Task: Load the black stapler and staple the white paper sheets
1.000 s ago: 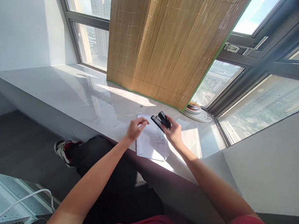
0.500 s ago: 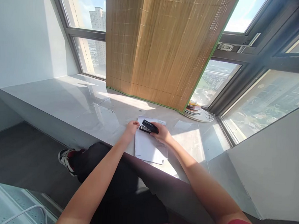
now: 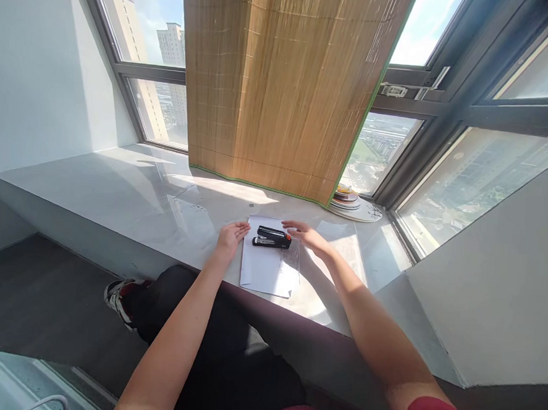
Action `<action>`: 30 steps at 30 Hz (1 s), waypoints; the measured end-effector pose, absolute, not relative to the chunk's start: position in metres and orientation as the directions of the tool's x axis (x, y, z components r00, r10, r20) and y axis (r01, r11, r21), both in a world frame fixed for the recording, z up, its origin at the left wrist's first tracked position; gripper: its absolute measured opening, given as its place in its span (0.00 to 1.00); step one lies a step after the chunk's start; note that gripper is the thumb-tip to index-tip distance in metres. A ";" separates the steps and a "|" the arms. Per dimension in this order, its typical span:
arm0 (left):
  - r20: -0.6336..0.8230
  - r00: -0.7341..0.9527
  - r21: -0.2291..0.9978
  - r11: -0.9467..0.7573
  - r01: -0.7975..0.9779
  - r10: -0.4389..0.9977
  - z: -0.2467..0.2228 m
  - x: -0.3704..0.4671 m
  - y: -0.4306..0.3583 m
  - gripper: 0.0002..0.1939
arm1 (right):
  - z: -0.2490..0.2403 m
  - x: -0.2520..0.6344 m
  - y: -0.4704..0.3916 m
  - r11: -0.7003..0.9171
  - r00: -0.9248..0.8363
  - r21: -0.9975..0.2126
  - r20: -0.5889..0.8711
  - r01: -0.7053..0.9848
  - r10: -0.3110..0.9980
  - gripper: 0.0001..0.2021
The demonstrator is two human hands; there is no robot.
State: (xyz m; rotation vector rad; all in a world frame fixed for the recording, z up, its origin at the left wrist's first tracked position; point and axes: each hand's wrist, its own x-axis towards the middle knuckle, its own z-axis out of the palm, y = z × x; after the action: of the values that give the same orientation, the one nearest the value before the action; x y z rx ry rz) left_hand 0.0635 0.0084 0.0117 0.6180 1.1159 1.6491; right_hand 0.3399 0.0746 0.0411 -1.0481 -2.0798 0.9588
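A black stapler with an orange-red spot at its right end lies on white paper sheets on the pale window ledge. My left hand is at the left edge of the paper, fingers stretched out, holding nothing. To the right of the stapler, my right hand hovers with its fingers apart and nothing in them. A clear plastic sheet shows at the right side of the paper.
A bamboo blind hangs down to the ledge behind the paper. Stacked plates stand by the window at the right. A small dark piece lies behind the paper. The ledge's front edge runs before my legs.
My right hand has let go of the stapler, which now lies on the paper, and has opened. My left hand's fingers have straightened out. The view has shifted slightly.
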 end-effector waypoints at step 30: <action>-0.315 -0.365 0.675 -0.063 -0.735 0.876 0.032 0.065 -0.001 0.17 | 0.035 0.320 0.058 0.573 -0.459 -0.708 0.382 0.413 0.802 0.24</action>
State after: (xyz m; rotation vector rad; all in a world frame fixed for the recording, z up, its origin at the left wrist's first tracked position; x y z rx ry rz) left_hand 0.0650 -0.0008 0.0324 0.2099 0.9399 1.7082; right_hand 0.3197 0.0578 0.0347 -0.9660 -2.0883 0.6960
